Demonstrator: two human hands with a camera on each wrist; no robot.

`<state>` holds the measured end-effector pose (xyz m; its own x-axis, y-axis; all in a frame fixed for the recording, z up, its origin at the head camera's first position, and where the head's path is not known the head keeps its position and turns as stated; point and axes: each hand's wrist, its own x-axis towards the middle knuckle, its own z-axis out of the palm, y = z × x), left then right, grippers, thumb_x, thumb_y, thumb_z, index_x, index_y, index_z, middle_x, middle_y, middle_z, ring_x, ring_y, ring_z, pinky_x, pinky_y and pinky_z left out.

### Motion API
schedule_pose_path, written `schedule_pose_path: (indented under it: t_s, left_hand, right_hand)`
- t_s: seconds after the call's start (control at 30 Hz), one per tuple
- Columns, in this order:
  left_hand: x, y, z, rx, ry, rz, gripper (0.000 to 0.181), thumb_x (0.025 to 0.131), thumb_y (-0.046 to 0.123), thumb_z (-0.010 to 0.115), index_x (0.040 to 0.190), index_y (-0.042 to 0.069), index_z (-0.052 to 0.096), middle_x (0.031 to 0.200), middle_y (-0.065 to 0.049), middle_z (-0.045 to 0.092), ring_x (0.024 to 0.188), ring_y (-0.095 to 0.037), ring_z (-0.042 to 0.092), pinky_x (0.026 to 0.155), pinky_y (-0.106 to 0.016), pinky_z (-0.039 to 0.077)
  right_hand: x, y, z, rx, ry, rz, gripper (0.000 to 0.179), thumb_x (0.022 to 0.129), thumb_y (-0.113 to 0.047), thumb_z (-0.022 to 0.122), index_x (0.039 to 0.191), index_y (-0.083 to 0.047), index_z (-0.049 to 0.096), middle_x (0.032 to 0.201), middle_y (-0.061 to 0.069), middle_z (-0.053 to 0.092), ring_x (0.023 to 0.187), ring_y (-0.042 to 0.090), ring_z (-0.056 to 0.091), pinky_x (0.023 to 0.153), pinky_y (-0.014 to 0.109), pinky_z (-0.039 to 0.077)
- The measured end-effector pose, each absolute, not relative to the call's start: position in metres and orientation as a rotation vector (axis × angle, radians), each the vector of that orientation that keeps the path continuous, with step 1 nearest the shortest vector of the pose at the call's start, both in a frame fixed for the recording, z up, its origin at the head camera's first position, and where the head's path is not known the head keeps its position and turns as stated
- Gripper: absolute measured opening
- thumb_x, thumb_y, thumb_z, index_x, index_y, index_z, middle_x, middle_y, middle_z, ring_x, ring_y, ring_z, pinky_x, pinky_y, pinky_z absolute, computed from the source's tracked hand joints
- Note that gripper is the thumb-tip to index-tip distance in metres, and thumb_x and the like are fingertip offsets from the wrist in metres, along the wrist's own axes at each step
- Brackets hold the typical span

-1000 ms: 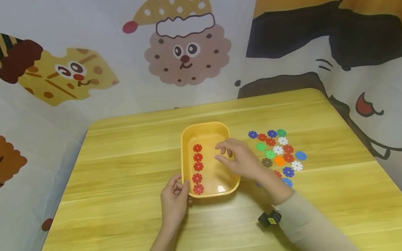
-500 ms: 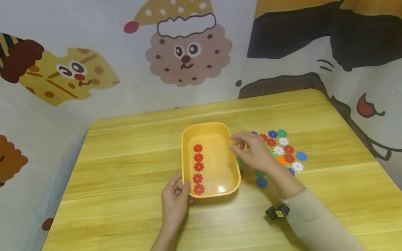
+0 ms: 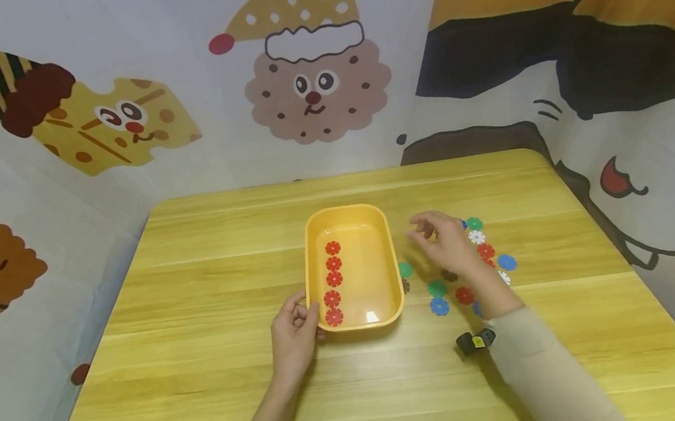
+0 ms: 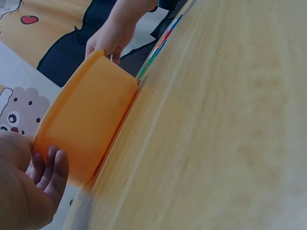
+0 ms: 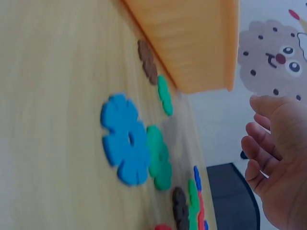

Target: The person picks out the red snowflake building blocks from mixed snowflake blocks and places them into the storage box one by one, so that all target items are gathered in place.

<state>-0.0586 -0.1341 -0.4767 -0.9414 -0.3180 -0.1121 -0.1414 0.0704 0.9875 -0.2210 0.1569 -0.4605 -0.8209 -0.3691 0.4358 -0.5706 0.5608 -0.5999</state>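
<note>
A yellow plastic tray (image 3: 372, 267) sits mid-table, with several red snowflake discs (image 3: 333, 264) in a column along its left side. My left hand (image 3: 294, 339) grips the tray's near left corner, thumb at the rim and fingers against the outer wall; the left wrist view shows this hand (image 4: 33, 182) from below the rim. To the right of the tray, my right hand (image 3: 450, 244) hovers over the loose discs with fingers loosely bent and nothing between them. In the right wrist view a blue disc (image 5: 125, 140) and a green disc (image 5: 159, 158) lie below that hand (image 5: 283, 158).
Loose snowflake discs in several colours spread over the wooden table (image 3: 211, 267) right of the tray, including a white disc (image 3: 476, 237) and a light blue disc (image 3: 507, 262). My right forearm hides some of them. A cartoon-printed wall covering (image 3: 214, 160) stands behind the table.
My right hand has moved right, from above the tray's inside to above the loose discs, uncovering green and blue ones beside the tray. The left hand and tray have stayed put.
</note>
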Motion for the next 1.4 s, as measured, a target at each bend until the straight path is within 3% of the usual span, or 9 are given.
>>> schedule_pose_path:
  t_s: [0.2, 0.5, 1.13, 1.4]
  left_hand:
    - [-0.058, -0.136, -0.483, 0.415, -2.183, -1.992, 0.035, 0.097, 0.004, 0.066, 0.130, -0.003, 0.060, 0.080, -0.025, 0.063, 0.057, -0.017, 0.065, 0.053, -0.032, 0.063]
    - [-0.058, -0.136, -0.483, 0.411, -2.182, -1.977, 0.032, 0.097, 0.005, 0.066, 0.128, 0.000, 0.062, 0.079, -0.023, 0.063, 0.058, -0.020, 0.066, 0.054, -0.034, 0.063]
    - [-0.058, -0.136, -0.486, 0.418, -2.178, -1.980, 0.031, 0.097, 0.006, 0.066, 0.128, 0.002, 0.063, 0.079, -0.022, 0.062, 0.059, -0.021, 0.066, 0.054, -0.035, 0.063]
    - [-0.058, -0.136, -0.485, 0.412, -2.188, -1.966, 0.031, 0.097, 0.006, 0.066, 0.128, 0.001, 0.062, 0.077, -0.020, 0.061, 0.058, -0.020, 0.065, 0.054, -0.034, 0.063]
  right_hand:
    - [-0.227, 0.167, -0.470, 0.731, -2.588, 1.094, 0.028, 0.092, -0.012, 0.076, 0.113, 0.004, 0.068, 0.093, 0.012, 0.068, 0.084, 0.028, 0.066, 0.075, 0.046, 0.061]
    - [-0.235, 0.185, -0.480, 0.604, -2.739, 1.077, 0.033, 0.094, -0.014, 0.074, 0.121, 0.004, 0.066, 0.105, 0.020, 0.068, 0.091, 0.034, 0.067, 0.079, 0.050, 0.062]
    - [-0.245, 0.206, -0.488, 0.454, -2.950, 0.981, 0.035, 0.095, -0.018, 0.072, 0.122, 0.004, 0.064, 0.107, 0.018, 0.062, 0.098, 0.036, 0.062, 0.089, 0.052, 0.057]
    - [-0.245, 0.207, -0.483, 0.389, -3.004, 0.845, 0.045, 0.095, -0.028, 0.072, 0.123, 0.006, 0.063, 0.106, 0.019, 0.060, 0.099, 0.038, 0.057, 0.089, 0.056, 0.051]
